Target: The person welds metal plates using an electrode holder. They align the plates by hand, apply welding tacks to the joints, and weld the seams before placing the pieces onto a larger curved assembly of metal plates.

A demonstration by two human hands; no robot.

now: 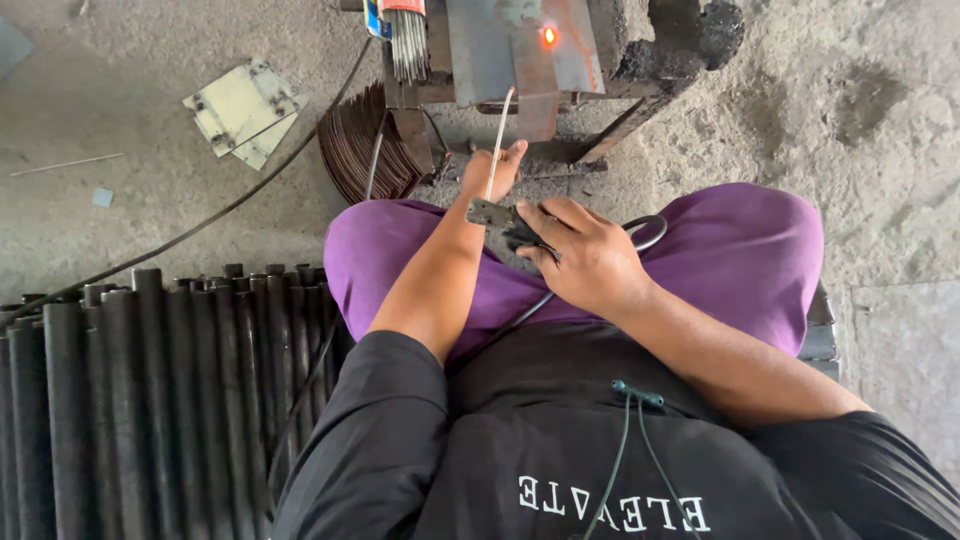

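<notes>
My right hand (585, 255) grips a dark welding electrode holder (505, 222) above my purple-trousered knees. A thin pale welding rod (497, 140) rises from the holder toward a rusty metal plate (530, 45), where a small orange spot (548, 36) glows. My left hand (490, 172) reaches forward and pinches the rod partway along its length. A black cable (650, 232) loops from the holder over my lap.
Several dark steel pipes (130, 390) lie side by side at the left. A stack of curved dark metal pieces (365, 150) stands beside the welding stand. A bundle of spare rods (407, 40) hangs above. Flat pale plates (243, 108) lie on the concrete floor.
</notes>
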